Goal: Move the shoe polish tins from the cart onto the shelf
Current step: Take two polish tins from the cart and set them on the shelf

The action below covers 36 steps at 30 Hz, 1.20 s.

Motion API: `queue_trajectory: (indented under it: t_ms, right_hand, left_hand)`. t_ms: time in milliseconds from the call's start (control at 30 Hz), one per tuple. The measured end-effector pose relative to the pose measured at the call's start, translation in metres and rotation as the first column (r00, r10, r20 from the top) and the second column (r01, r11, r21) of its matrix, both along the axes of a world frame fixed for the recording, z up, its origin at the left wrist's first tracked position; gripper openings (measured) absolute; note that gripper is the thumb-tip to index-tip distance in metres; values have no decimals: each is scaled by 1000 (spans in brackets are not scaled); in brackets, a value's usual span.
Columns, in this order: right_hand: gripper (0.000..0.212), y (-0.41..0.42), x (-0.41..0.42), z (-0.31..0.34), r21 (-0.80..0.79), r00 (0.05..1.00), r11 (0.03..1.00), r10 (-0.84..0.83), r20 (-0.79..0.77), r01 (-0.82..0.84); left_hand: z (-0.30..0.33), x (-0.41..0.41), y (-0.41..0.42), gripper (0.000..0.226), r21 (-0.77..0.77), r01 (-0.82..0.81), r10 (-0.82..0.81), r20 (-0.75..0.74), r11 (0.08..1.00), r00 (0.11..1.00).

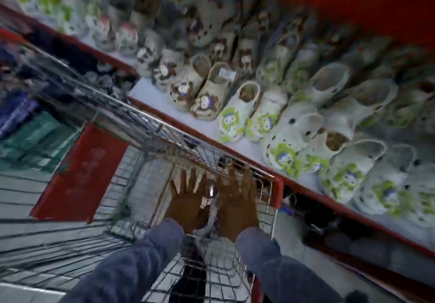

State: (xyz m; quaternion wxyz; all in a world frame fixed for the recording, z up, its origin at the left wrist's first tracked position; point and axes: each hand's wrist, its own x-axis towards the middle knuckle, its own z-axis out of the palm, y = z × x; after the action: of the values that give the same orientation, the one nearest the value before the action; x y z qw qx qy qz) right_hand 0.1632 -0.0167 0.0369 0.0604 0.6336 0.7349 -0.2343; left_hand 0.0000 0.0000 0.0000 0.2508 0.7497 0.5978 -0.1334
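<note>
The picture is blurred by motion. Both of my hands reach down into the wire cart (146, 123), side by side near its right corner. My left hand (186, 199) has its fingers spread and pointing away from me. My right hand (237, 196) lies close beside it, fingers stretched forward. Between the two hands shows a small shiny object (209, 196), possibly a shoe polish tin; I cannot tell whether either hand grips it. Dark blue sleeves cover both forearms. The shelf (150, 88) with a red front edge runs along the cart's right side.
Rows of white clogs with green and brown prints (237, 114) fill the shelf. A red panel (84, 173) sits on the cart's left side. A lower shelf level (329, 229) below holds dark items. Grey tiled floor (21, 192) shows at the left.
</note>
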Motion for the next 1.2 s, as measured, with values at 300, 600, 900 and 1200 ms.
queue_trajectory:
  t_ms: [300,600,900,1200]
  right_hand:
    - [63,12,-33,-114,-216,984,966,-117,135,144]
    - [55,36,-22,-145,-253,961,937,-195,196,242]
    - [54,42,0,8,-264,934,933,-301,-195,245]
    - [72,48,36,258,55,924,994,-70,-375,97]
  left_hand:
    - [-117,1,16,94,-95,141,-138,34,985,990]
    - [-146,13,40,70,-13,151,-149,95,989,984]
    - [6,-25,35,68,14,-97,86,345,995,935]
    - [267,-26,32,84,307,-184,32,442,934,897]
